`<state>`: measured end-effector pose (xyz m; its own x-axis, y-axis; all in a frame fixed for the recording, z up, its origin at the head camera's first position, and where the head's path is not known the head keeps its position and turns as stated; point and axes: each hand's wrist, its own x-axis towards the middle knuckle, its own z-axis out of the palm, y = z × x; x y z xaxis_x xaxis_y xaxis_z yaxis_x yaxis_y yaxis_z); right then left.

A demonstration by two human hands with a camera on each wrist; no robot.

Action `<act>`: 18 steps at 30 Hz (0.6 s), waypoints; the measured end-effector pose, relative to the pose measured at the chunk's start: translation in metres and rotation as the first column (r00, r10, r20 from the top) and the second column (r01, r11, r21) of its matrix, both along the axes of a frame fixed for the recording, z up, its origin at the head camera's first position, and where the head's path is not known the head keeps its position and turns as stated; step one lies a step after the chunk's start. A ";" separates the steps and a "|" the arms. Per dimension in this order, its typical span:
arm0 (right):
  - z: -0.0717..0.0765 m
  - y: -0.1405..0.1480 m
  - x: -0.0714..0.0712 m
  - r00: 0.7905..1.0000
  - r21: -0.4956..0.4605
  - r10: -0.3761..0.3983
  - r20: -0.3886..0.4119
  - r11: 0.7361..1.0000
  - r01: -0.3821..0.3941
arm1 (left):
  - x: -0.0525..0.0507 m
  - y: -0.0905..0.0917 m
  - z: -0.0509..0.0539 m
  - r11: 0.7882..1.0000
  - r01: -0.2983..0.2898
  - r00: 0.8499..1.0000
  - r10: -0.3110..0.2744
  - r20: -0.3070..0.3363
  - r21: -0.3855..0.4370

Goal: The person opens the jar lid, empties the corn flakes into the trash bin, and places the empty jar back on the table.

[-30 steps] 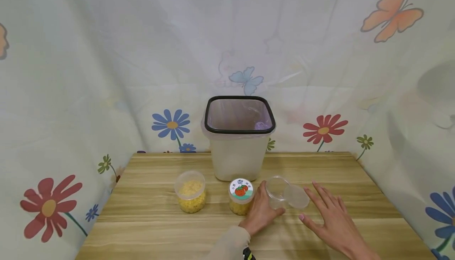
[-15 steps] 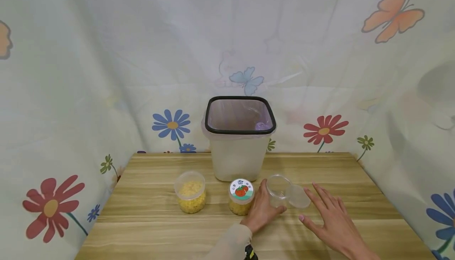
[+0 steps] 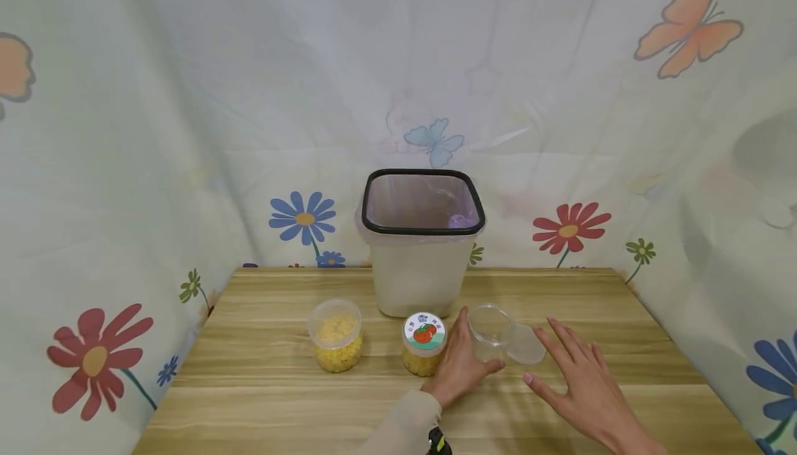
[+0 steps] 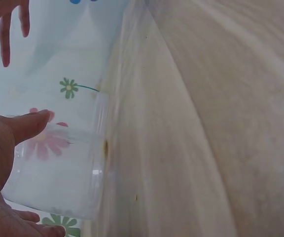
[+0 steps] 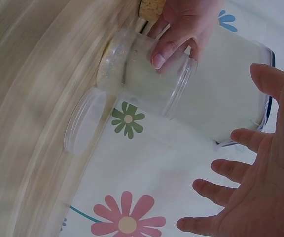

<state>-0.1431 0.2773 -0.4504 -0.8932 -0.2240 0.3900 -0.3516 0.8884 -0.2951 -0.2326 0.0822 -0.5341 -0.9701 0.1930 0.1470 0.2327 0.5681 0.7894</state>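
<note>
One clear, round plastic jar [image 3: 489,336] stands gripped by your left hand's [image 3: 458,366] fingers; your right hand [image 3: 580,387], fingers apart, hovers nearer the wood-grain surface's [image 3: 274,410] right edge.

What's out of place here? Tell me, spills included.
Nothing looks spilled or damaged. The lined bin stands on the table just behind the fruit-pictured jar, an odd spot if that's food. A lid lies loose beside the clear jar.
</note>
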 end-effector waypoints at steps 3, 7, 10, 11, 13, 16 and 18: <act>0.002 -0.001 0.000 1.000 -0.006 0.006 -0.004 1.000 -0.006 | 0.000 -0.002 0.003 1.000 -0.004 1.000 0.003 -0.006 -0.012; 0.004 -0.003 0.001 1.000 -0.004 0.007 -0.009 1.000 -0.007 | 0.001 -0.006 0.004 1.000 -0.001 1.000 0.001 -0.008 -0.003; 0.005 -0.005 0.001 1.000 -0.006 0.008 -0.013 1.000 -0.008 | 0.001 -0.009 0.005 1.000 -0.006 1.000 0.006 -0.015 0.005; 0.006 -0.005 0.001 1.000 -0.007 0.009 -0.015 1.000 -0.009 | 0.001 -0.009 0.005 1.000 -0.008 1.000 0.008 -0.016 0.005; 0.007 -0.007 0.001 1.000 -0.008 0.010 -0.017 1.000 -0.010 | 0.002 -0.011 0.006 1.000 -0.012 1.000 0.013 -0.018 0.002; 0.008 -0.008 0.002 1.000 -0.007 0.012 -0.019 1.000 -0.012 | 0.004 -0.012 0.010 1.000 -0.004 0.999 0.004 -0.034 -0.011; 0.009 -0.009 0.001 1.000 -0.005 0.013 -0.022 1.000 -0.013 | 0.006 -0.012 0.014 1.000 0.010 0.998 -0.011 -0.059 -0.024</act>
